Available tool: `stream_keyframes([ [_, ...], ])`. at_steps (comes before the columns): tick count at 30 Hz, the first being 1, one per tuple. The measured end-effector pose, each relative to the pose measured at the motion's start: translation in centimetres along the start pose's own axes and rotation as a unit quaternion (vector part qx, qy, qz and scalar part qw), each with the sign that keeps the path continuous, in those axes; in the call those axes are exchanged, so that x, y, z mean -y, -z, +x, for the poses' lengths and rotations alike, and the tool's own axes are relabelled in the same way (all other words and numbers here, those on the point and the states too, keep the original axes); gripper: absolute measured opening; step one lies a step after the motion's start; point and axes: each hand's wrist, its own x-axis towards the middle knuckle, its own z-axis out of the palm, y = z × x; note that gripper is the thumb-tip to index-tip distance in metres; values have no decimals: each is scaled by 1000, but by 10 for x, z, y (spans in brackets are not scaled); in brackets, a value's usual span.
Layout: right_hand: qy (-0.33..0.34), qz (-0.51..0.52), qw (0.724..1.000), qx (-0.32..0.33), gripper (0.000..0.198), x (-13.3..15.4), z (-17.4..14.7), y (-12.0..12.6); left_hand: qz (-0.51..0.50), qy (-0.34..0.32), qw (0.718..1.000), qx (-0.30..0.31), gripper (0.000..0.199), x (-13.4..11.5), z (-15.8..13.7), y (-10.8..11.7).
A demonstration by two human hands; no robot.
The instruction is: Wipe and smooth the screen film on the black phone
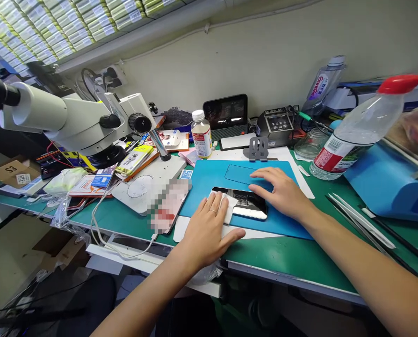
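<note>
My left hand lies flat on a white wipe, its fingers straight and the thumb spread away. The wipe covers the left end of a phone that rests dark, glossy side up on a blue mat. My right hand is open at the phone's right end, thumb close to its far edge and fingers stretched over the mat. Whether the thumb touches the phone I cannot tell. Farther back on the mat shows the thin dark outline of a phone-shaped piece.
A microscope with a pale base stands left. A partly blurred phone on a white cable lies beside the mat. Behind are a pill bottle and a grey stand. A large bottle, blue machine and tweezers are right.
</note>
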Motion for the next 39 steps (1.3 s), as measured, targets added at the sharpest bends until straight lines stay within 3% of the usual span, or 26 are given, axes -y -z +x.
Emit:
stream_keyframes([
  [3,34,-20,999,22,36,4,0,-1,-13,-8,1000,-4,87,-13,23,-1],
  [6,11,-60,998,-3,37,-3,1,1,-21,-13,1000,-17,89,-22,34,-2],
  [10,-38,-98,994,-19,47,-21,3,3,-25,-21,999,-11,84,-16,10,-1],
  [15,-84,-114,990,8,62,-32,3,1,-4,38,999,-4,77,-3,-25,1],
  [23,-92,-109,989,36,73,-27,4,5,-3,57,998,-6,76,2,9,3],
  [26,-87,-111,989,40,74,-28,5,3,1,53,998,-15,79,-2,5,0],
  [30,-84,-109,990,42,74,-32,8,0,-4,17,999,-28,87,-26,2,-7],
  [35,-68,-105,992,30,74,-31,8,0,-22,-88,995,-29,87,-64,32,-8],
  [39,-62,-106,992,10,73,-24,3,4,-27,-100,994,-18,88,-64,38,-8],
])
